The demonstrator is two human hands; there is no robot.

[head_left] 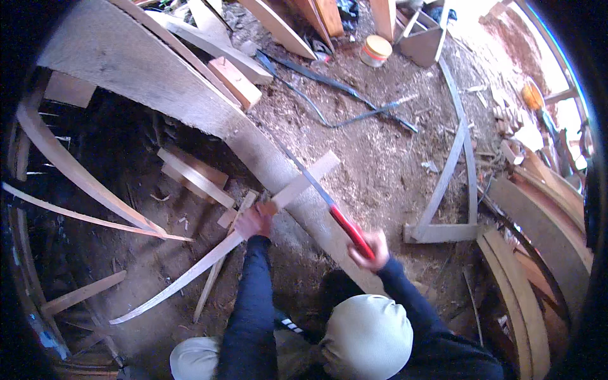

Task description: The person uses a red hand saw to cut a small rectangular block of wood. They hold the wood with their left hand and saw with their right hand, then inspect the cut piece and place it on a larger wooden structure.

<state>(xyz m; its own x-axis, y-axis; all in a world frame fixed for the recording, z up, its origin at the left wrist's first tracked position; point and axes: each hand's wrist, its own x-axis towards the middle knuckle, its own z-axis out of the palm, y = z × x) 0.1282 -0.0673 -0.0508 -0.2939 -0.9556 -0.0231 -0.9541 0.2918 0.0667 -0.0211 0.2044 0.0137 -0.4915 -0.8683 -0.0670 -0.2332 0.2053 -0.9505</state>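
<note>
Right hand (370, 251) closed on a red-handled tool (342, 221), left hand (253, 220) gripping a wooden strip (202, 267)

Nearest are two pale, rounded cloth shapes (368, 335), with the person's dark sleeves (252, 297) reaching past them. The left hand is closed over the strip, which curves from the lower left up across a thick board (316, 235). On the right, the other hand wraps the handle's lower end; the tool's long, thin blade crosses over the strip's upper part, though whether they touch cannot be told. To the right, curved wooden pieces (531, 310) lie together, and beside them stands or lies a narrow A-shaped frame (444, 233). Farther off, a squared wooden block (235, 82) sits against the board, near a dark strap (342, 88) on the littered ground (386, 152). Beyond that is a yellow-lidded tub (377, 49).
</note>
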